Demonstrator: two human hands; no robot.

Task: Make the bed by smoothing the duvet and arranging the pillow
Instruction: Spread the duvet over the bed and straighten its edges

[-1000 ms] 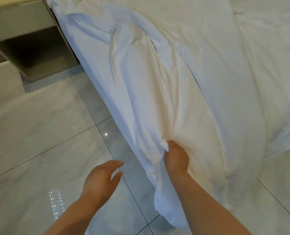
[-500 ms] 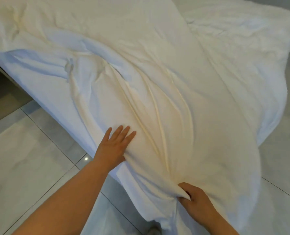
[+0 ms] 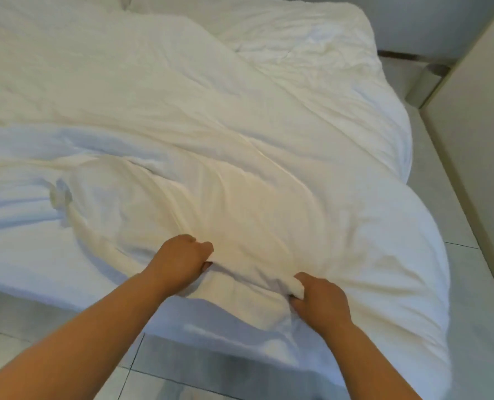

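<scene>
The left hand (image 3: 179,262) clenched a fold of the white duvet (image 3: 240,125) at its near edge, and the right hand (image 3: 322,303) gripped a bunch just beside it. The duvet lay rumpled across the bed (image 3: 312,36), its edge hanging over the tiled floor (image 3: 188,373).
</scene>
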